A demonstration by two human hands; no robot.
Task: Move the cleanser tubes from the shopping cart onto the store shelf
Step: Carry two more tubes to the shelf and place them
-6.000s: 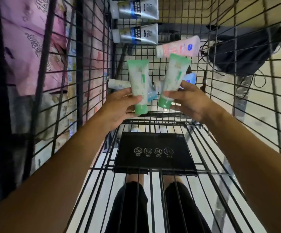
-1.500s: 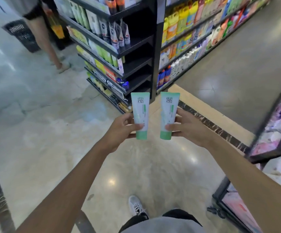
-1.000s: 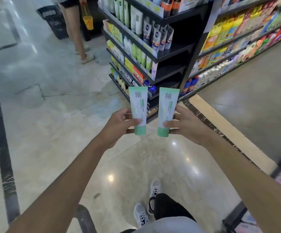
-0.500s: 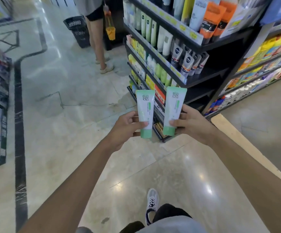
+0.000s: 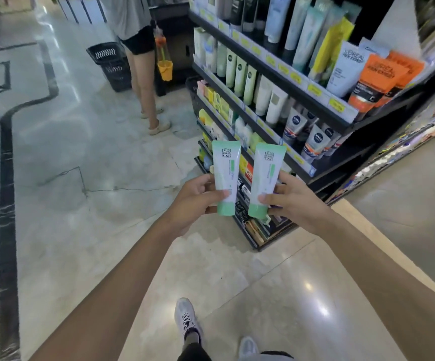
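Cleanser tubes stand upright in the air, caps down — the left tube (image 5: 226, 177) pinched near its cap by the left hand (image 5: 196, 198), the right tube (image 5: 265, 179) likewise by the right hand (image 5: 295, 200), fingers (image 5: 269, 198) curled around it. The store shelf (image 5: 299, 166) lies ahead and to the right, nearer the right hand, its corner just behind both tubes.

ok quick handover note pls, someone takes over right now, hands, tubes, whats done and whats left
Left hand grips one green-and-white cleanser tube near its cap end, cap down.
Right hand grips a second matching tube the same way.
Both tubes are held side by side, apart, in front of the store shelf; neither rests on it.
The cart is out of view.
Left to do: set both tubes on the shelf.
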